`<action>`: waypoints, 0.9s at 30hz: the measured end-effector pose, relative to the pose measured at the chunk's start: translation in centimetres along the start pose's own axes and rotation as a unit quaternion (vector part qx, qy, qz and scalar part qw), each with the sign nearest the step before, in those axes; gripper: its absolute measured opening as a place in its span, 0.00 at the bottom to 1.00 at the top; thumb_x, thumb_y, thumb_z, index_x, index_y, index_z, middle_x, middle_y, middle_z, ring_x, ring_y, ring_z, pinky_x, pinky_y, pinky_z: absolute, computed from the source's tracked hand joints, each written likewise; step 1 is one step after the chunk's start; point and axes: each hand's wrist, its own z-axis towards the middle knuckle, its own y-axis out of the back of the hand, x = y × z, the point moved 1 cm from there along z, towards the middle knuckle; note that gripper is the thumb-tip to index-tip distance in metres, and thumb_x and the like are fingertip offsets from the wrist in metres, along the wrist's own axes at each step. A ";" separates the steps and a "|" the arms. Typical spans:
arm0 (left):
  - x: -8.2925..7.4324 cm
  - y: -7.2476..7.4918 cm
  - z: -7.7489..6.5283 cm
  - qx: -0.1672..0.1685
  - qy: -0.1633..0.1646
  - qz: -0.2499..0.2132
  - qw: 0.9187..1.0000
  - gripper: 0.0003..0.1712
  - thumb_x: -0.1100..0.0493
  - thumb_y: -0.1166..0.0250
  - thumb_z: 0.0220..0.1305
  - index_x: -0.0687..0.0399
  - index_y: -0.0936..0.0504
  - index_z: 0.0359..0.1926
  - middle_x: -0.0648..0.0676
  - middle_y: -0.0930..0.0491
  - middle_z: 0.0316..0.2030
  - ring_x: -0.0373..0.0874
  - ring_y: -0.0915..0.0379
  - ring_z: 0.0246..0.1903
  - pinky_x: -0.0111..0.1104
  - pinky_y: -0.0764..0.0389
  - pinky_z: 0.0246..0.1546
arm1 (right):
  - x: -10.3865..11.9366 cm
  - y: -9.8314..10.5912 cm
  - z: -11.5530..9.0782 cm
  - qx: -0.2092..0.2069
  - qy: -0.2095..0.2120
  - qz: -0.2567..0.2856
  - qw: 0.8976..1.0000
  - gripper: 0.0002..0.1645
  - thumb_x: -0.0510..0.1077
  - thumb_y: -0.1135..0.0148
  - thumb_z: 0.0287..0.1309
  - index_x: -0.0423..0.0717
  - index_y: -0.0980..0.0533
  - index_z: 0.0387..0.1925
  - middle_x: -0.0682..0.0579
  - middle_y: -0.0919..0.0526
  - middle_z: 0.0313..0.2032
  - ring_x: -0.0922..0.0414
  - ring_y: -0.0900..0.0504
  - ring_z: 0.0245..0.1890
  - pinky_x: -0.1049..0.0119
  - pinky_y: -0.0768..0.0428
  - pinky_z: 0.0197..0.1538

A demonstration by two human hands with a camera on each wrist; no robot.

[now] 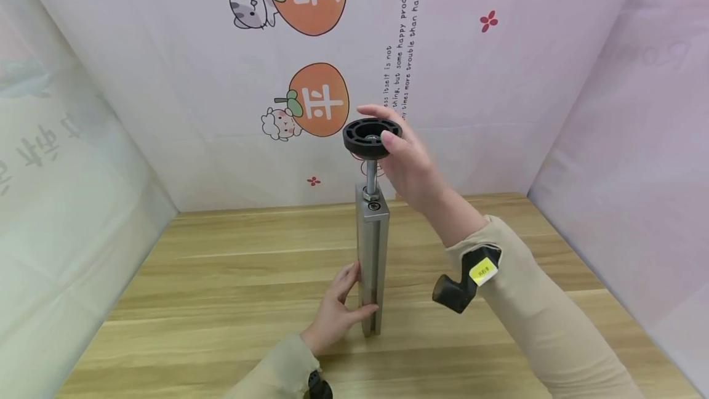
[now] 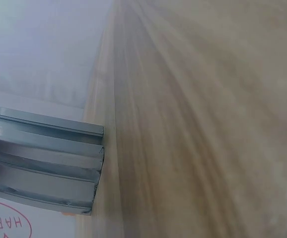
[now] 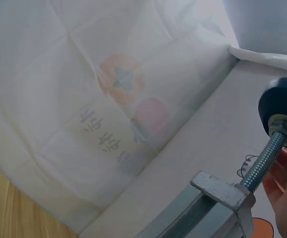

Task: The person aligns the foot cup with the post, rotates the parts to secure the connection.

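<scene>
An aluminium profile bar (image 1: 373, 251) stands upright on the wooden table. My left hand (image 1: 333, 314) grips it low down, thumb across the front face and fingers at its left side. From the bar's top end rises a threaded rod (image 3: 263, 161) with a hex nut (image 1: 370, 195) at its base. The rod carries a round black levelling foot (image 1: 357, 148), its ribbed, hollow side facing up. Around the right side of this foot, my right hand (image 1: 412, 171) holds the rim, thumb on the near edge and a finger stretched behind. In the left wrist view, the bar's lower end meets the tabletop.
White printed cloth (image 1: 443, 79) hangs behind the wooden table (image 1: 232, 288), with more cloth at the left and right sides. A black wrist camera mount (image 1: 462, 285) sticks out from the right sleeve, and another (image 1: 319, 386) sits at the left sleeve.
</scene>
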 end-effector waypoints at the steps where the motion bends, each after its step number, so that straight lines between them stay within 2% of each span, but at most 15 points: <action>1: 0.0 0.0 0.0 0.000 -0.005 0.002 1.000 0.53 0.72 0.31 0.51 0.47 0.49 0.73 0.50 0.39 0.64 0.33 0.40 0.59 0.24 0.37 0.64 | -0.2 0.3 0.1 0.030 -0.009 0.041 0.999 0.33 0.53 0.40 0.56 0.38 0.35 0.58 0.49 0.24 0.44 0.59 0.23 0.45 0.69 0.25 0.52; 3: 0.0 0.0 0.1 -0.001 -0.011 0.004 1.000 0.54 0.73 0.31 0.50 0.46 0.50 0.73 0.50 0.39 0.64 0.32 0.40 0.59 0.24 0.37 0.64 | -0.5 0.7 0.3 0.088 -0.024 0.106 0.990 0.34 0.57 0.40 0.55 0.44 0.34 0.58 0.49 0.24 0.46 0.57 0.25 0.48 0.68 0.27 0.55; 5: 0.0 0.0 0.1 -0.001 -0.019 0.006 1.000 0.55 0.74 0.31 0.50 0.46 0.50 0.73 0.52 0.39 0.64 0.33 0.40 0.59 0.25 0.37 0.64 | -0.6 0.9 0.5 0.134 -0.036 0.147 0.979 0.32 0.58 0.43 0.56 0.47 0.33 0.59 0.47 0.25 0.48 0.54 0.26 0.51 0.66 0.29 0.59; 9: 0.0 0.1 0.0 0.000 -0.010 0.003 1.000 0.55 0.73 0.31 0.51 0.43 0.50 0.73 0.50 0.40 0.64 0.32 0.41 0.60 0.24 0.38 0.64 | -0.6 1.0 0.8 0.179 -0.051 0.204 0.961 0.31 0.55 0.47 0.57 0.46 0.33 0.59 0.46 0.27 0.51 0.52 0.28 0.54 0.65 0.31 0.62; 12: 0.0 0.1 0.0 0.002 0.002 -0.005 1.000 0.53 0.72 0.32 0.52 0.42 0.50 0.73 0.48 0.40 0.64 0.31 0.41 0.61 0.24 0.39 0.64 | -0.6 0.9 0.9 0.192 -0.056 0.243 0.949 0.31 0.53 0.47 0.56 0.44 0.34 0.60 0.44 0.28 0.53 0.50 0.29 0.56 0.65 0.32 0.65; 15: -0.1 0.1 0.1 0.001 0.004 -0.009 1.000 0.52 0.72 0.32 0.53 0.43 0.49 0.73 0.47 0.40 0.64 0.32 0.41 0.61 0.24 0.39 0.65 | -0.7 0.6 1.1 0.207 -0.062 0.287 0.933 0.32 0.50 0.48 0.54 0.43 0.35 0.61 0.43 0.29 0.54 0.50 0.30 0.58 0.65 0.35 0.68; 19: -0.1 0.1 0.1 0.000 0.004 -0.010 1.000 0.52 0.72 0.31 0.52 0.43 0.48 0.73 0.47 0.40 0.65 0.32 0.41 0.60 0.24 0.39 0.64 | -0.7 0.3 1.4 0.208 -0.072 0.341 0.914 0.35 0.46 0.46 0.50 0.42 0.36 0.62 0.42 0.32 0.55 0.49 0.32 0.58 0.64 0.36 0.69; 22: -0.1 0.1 0.1 -0.001 0.003 -0.008 1.000 0.52 0.72 0.31 0.52 0.44 0.48 0.73 0.47 0.40 0.65 0.32 0.41 0.60 0.25 0.38 0.64 | -0.6 0.2 1.5 0.193 -0.068 0.367 0.907 0.35 0.42 0.46 0.46 0.42 0.36 0.60 0.41 0.32 0.54 0.49 0.31 0.57 0.64 0.35 0.68; 27: -0.1 0.1 0.0 -0.001 0.005 -0.003 1.000 0.52 0.72 0.31 0.52 0.44 0.48 0.73 0.47 0.40 0.64 0.32 0.41 0.60 0.25 0.38 0.64 | -0.5 0.2 1.4 0.189 -0.047 0.382 0.904 0.32 0.40 0.48 0.44 0.41 0.32 0.56 0.41 0.32 0.51 0.48 0.31 0.54 0.63 0.33 0.66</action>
